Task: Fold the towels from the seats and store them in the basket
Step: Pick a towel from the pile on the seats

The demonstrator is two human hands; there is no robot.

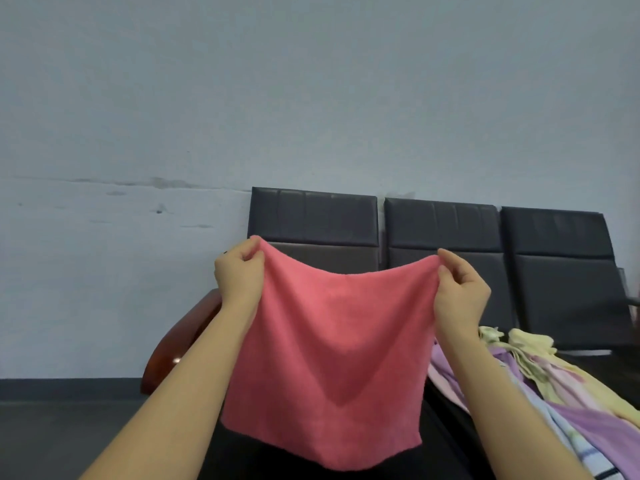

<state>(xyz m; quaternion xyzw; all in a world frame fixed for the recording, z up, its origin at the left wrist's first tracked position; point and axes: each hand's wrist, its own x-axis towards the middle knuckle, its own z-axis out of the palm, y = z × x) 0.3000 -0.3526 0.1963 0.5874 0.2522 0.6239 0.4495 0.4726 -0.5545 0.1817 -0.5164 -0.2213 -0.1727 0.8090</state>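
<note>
- My left hand pinches the pink towel at its top left corner, fingers curled round the cloth.
- My right hand pinches the top right corner the same way.
- Both arms reach forward, raised; the towel hangs spread between them, before the dark seats.
- More towels lie heaped on a seat to my right.
- I can read no writing anywhere.

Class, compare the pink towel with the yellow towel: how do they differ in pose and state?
The pink towel hangs spread in the air, a top corner pinched in each hand; the yellow towel lies crumpled on the seat, untouched. Pink is single; yellow sits among other towels. Both are still unfolded.
</note>
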